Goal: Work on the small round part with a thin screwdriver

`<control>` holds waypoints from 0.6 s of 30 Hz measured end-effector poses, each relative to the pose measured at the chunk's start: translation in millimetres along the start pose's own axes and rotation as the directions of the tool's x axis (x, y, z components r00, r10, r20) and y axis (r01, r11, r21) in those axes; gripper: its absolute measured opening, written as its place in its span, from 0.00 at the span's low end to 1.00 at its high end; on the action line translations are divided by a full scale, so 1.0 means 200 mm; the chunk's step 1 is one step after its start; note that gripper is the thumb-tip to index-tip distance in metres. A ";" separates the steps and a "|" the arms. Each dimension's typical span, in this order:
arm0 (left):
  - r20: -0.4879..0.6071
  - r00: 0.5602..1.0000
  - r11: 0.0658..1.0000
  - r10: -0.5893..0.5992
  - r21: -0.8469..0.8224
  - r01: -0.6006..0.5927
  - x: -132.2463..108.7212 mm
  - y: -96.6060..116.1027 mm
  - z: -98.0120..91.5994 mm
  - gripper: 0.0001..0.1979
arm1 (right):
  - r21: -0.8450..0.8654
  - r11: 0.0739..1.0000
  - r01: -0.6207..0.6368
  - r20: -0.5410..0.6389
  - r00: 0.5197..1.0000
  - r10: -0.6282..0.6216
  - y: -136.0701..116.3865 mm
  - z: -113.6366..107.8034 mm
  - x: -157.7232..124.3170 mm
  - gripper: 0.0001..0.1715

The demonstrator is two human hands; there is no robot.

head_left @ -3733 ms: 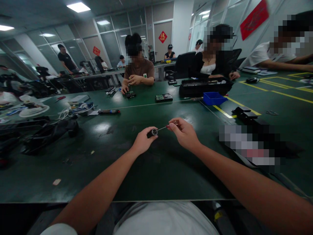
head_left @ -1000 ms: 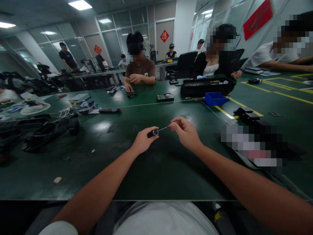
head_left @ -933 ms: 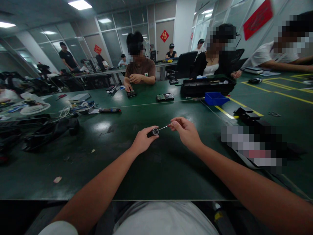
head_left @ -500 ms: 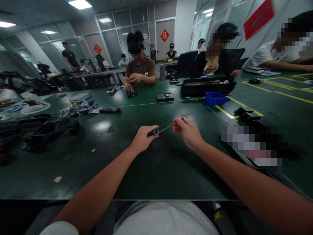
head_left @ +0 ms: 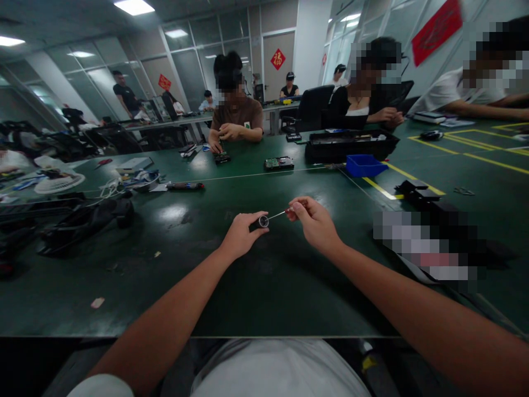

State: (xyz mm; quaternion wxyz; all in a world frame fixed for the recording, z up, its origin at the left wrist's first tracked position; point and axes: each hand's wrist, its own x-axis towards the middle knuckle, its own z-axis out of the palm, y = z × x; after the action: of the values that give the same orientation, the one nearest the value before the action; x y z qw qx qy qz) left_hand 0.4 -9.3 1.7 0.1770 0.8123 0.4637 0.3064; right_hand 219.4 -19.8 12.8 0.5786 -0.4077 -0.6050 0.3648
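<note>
Over the near part of the green table, my left hand (head_left: 238, 236) is closed on a small dark cylinder (head_left: 263, 221) between thumb and fingers. A silvery round rim faces me at its open end. My right hand (head_left: 314, 219) pinches a thin screwdriver (head_left: 276, 215) with a bright metal shaft and a bit of red at the grip; fingers hide most of the handle. The shaft slants down to the left, its tip at the cylinder's rim. Whether the tip is inside the opening I cannot tell.
A blue bin (head_left: 366, 165) stands beyond my right hand, before a long black tray (head_left: 351, 146). Hard drives (head_left: 279, 164) lie across the table. A black marker-like tool (head_left: 185, 186) and black plastic parts (head_left: 88, 223) lie left. Co-workers sit opposite.
My right hand has shifted slightly left toward the cylinder, with the screwdriver in it. My left hand has hardly moved. A co-worker at the right has lowered their hands.
</note>
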 end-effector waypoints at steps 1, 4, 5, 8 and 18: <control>0.002 1.000 1.000 -0.004 -0.002 0.004 0.00 0.00 0.00 0.22 | -0.002 1.000 0.000 0.005 1.000 0.000 0.00 0.00 0.00 0.18; -0.003 1.000 1.000 -0.022 -0.004 0.022 0.00 0.00 0.00 0.22 | -0.062 0.998 0.005 0.025 1.000 -0.004 -0.02 -0.01 -0.01 0.17; -0.004 1.000 1.000 -0.027 -0.003 0.027 -0.01 0.00 0.00 0.22 | -0.107 0.994 0.003 0.029 1.000 0.000 -0.03 -0.01 -0.01 0.17; -0.002 0.999 0.999 -0.034 -0.002 0.034 -0.01 0.00 0.00 0.22 | -0.254 0.967 -0.001 0.030 1.000 0.009 -0.06 -0.02 -0.02 0.17; 0.017 1.000 1.000 -0.026 0.016 0.025 -0.01 0.00 0.01 0.21 | -0.366 0.925 0.099 0.087 0.994 -0.072 -0.07 -0.01 -0.06 0.15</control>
State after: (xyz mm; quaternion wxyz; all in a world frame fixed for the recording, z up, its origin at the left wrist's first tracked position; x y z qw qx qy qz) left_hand 0.3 -10.1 0.1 0.1784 0.8102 0.4749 0.2935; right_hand 219.9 -36.2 22.1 0.4845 -0.4693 -0.7004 0.2332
